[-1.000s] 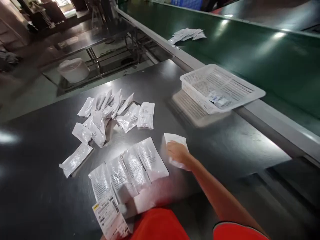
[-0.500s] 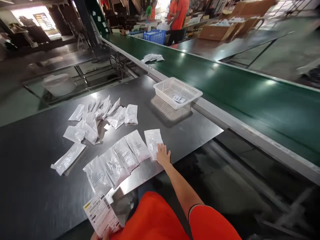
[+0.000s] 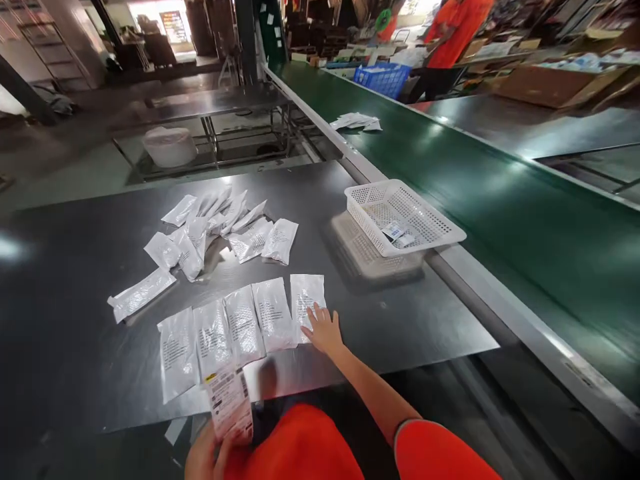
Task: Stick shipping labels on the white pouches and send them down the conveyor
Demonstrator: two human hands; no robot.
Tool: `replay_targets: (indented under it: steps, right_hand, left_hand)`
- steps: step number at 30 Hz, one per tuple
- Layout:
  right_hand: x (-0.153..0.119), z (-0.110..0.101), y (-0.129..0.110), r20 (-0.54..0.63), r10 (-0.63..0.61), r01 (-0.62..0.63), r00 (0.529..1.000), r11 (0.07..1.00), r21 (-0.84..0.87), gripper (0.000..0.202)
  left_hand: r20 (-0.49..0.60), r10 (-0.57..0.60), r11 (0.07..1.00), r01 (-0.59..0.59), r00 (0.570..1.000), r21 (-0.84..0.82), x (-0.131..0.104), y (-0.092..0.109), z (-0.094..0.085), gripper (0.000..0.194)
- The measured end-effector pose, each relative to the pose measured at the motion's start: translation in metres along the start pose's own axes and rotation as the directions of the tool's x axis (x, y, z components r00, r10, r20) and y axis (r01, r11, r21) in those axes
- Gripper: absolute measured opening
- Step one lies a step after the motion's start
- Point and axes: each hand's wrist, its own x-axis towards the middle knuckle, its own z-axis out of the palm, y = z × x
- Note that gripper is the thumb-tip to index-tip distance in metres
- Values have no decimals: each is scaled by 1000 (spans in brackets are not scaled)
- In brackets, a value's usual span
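Several white printed packets lie side by side along the near edge of the metal table (image 3: 400, 327). On the rightmost packet (image 3: 306, 293) my right hand (image 3: 325, 331) rests with its fingers spread. My left hand (image 3: 210, 453), low in the view, grips a printed label sheet (image 3: 230, 403), whose top edge overlaps the lower ends of packets at the left of the row. Farther back is a loose pile of similar packets (image 3: 200, 233), with a single packet (image 3: 143, 293) lying at its lower left.
A white perforated basket (image 3: 425, 223) holding small packets sits at the table's right, against the green conveyor (image 3: 450, 173). More packets (image 3: 356, 121) lie on the belt. Beyond it are a blue crate (image 3: 383, 80), a cardboard box (image 3: 547, 83) and a person in orange (image 3: 457, 30).
The view has turned left, shifting the scene rightward. The rightmost packet now lies closer to the row, my right hand still on it. My left hand has brought the label sheet up to the row.
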Motion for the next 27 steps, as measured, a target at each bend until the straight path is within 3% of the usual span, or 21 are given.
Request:
replay_targets:
  steps: [2,4,9,12,15,17,18,20,22,24,27]
  right_hand:
    - [12,-3,5,-6,-6,5,1000,1000,-10,54]
    - [29,-2,10,11,6,-6,1000,1000,-1,57]
    - [70,-8,25,61,-69,60,996,989,136,65]
    - [80,-26,32,49,-61,37,997,918,395,57]
    - [65,-47,28,48,-55,16,997,810,586,40]
    - [43,-60,19,65,-128,48,990,719,693,44]
    - [30,-67,14,70,-185,60,980,614,787,43]
    - [6,-80,3,64,-263,24,963,318,948,36]
    - [-12,-91,-5,79,-243,-55,967,105,993,29]
    - [-23,-99,-7,100,-150,-83,984,116,990,17]
    - [-32,-104,-2,48,-91,-22,995,262,965,9]
  left_hand:
    - [176,45,999,-43,983,-16,15,22,24,37]
    - [280,52,998,-44,958,-36,22,46,43,34]
    - [310,-112,985,146,944,-88,27,89,77,34]
    - [376,-157,961,229,913,-157,35,103,89,34]
    - [442,-139,952,242,886,-186,49,111,96,33]
    - [480,-119,950,241,869,-201,57,115,101,32]
    - [498,-114,946,247,860,-209,59,115,104,32]
    - [537,-118,935,275,836,-223,62,113,112,32]
    - [563,-131,925,305,816,-227,62,110,121,32]
    - [528,-130,920,300,839,-251,63,107,129,40]
    - [331,-177,909,282,927,-305,70,112,138,66]
